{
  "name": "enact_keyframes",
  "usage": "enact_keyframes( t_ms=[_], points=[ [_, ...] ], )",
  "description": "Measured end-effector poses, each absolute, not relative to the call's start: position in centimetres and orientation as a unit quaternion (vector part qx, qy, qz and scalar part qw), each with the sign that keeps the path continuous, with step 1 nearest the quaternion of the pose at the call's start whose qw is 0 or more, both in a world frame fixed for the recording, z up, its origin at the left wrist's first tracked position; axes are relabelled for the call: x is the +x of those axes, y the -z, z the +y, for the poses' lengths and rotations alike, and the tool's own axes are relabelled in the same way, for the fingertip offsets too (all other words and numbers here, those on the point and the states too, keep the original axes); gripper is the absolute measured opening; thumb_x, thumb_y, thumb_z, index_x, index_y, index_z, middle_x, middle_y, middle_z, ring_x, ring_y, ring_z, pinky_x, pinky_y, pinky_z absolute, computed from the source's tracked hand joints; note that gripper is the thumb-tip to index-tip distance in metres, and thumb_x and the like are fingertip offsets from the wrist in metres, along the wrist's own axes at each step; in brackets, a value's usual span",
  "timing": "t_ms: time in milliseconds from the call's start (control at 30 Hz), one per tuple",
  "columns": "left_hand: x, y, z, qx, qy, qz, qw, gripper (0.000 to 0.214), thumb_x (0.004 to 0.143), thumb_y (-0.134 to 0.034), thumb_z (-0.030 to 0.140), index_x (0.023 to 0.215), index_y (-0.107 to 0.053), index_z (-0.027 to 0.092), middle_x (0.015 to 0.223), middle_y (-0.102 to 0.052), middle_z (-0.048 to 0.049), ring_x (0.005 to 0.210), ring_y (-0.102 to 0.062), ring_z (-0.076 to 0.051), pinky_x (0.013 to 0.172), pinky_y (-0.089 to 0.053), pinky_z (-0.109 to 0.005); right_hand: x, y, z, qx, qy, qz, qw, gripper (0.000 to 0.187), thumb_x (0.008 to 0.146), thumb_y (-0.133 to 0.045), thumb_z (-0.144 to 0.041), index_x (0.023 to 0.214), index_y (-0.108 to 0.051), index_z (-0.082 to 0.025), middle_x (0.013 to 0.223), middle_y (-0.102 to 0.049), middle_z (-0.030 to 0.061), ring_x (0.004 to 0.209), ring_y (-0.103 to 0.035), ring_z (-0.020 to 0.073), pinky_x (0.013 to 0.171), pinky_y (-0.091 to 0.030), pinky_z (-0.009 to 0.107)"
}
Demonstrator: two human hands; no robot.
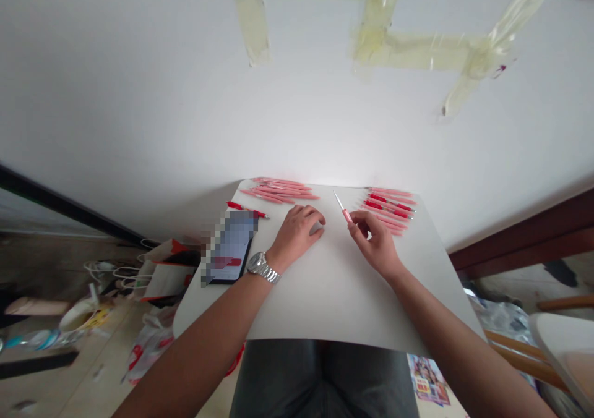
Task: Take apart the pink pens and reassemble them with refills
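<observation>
My right hand (375,240) pinches a thin pen refill (343,208) with a pink grip, its tip pointing up and away from me. My left hand (297,232) rests on the white board (325,294) with fingers curled over something I cannot make out. A pile of pink pen barrels (278,190) lies at the far left of the board. A second group of pink and red pens (390,206) lies at the far right, just beyond my right hand. A single red pen (245,208) lies near the left pile.
A phone (231,247) lies at the board's left edge, beside my watch-wearing wrist. The board sits on my lap against a white wall. Bags and clutter cover the floor at left. A chair (557,337) and wooden furniture stand at right.
</observation>
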State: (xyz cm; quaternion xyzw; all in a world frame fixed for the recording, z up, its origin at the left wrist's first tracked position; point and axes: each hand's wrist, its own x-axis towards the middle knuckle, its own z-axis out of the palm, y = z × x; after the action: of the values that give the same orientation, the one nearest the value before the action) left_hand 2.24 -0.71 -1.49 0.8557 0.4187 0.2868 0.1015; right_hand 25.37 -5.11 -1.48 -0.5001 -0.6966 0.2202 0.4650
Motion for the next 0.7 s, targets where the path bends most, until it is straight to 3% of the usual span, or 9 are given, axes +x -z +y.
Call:
enact_keyframes(
  t_ms=[367, 533, 700],
  points=[
    [2.6, 1.1, -0.7, 0.837, -0.334, 0.406, 0.150, 0.009, 0.093, -0.066, 0.014, 0.093, -0.066, 0.023, 0.092, -0.073, 0.0001, 0.090, -0.064, -0.020, 0.101, -0.047, -0.041, 25.4, 1.5, -5.0, -0.496, -0.226, -0.701, 0.461, 0.017, 0.102, -0.058, -0.037, 0.110, -0.064, -0.023, 0.087, -0.063, 0.0014, 0.069, -0.050, 0.0150, 0.065, -0.043, 0.031],
    [2.6, 0.5, -0.7, 0.725, -0.452, 0.430, 0.291, 0.005, 0.096, -0.065, 0.025, 0.099, -0.067, 0.022, 0.105, -0.074, -0.0034, 0.093, -0.066, -0.018, 0.077, -0.052, -0.031, 25.3, 1.5, -5.1, -0.490, -0.227, -0.708, 0.456, 0.018, 0.102, -0.057, -0.038, 0.107, -0.064, -0.023, 0.087, -0.063, 0.0016, 0.069, -0.050, 0.0150, 0.065, -0.043, 0.031],
    [2.9, 0.3, -0.7, 0.565, -0.568, 0.383, 0.461, 0.026, 0.090, -0.074, 0.041, 0.105, -0.065, 0.021, 0.113, -0.072, -0.0081, 0.087, -0.066, -0.017, 0.048, -0.041, -0.020, 25.3, 1.4, -5.1, -0.487, -0.227, -0.713, 0.451, 0.021, 0.103, -0.056, -0.042, 0.106, -0.064, -0.023, 0.086, -0.063, 0.0025, 0.069, -0.051, 0.0159, 0.064, -0.044, 0.031]
  ],
)
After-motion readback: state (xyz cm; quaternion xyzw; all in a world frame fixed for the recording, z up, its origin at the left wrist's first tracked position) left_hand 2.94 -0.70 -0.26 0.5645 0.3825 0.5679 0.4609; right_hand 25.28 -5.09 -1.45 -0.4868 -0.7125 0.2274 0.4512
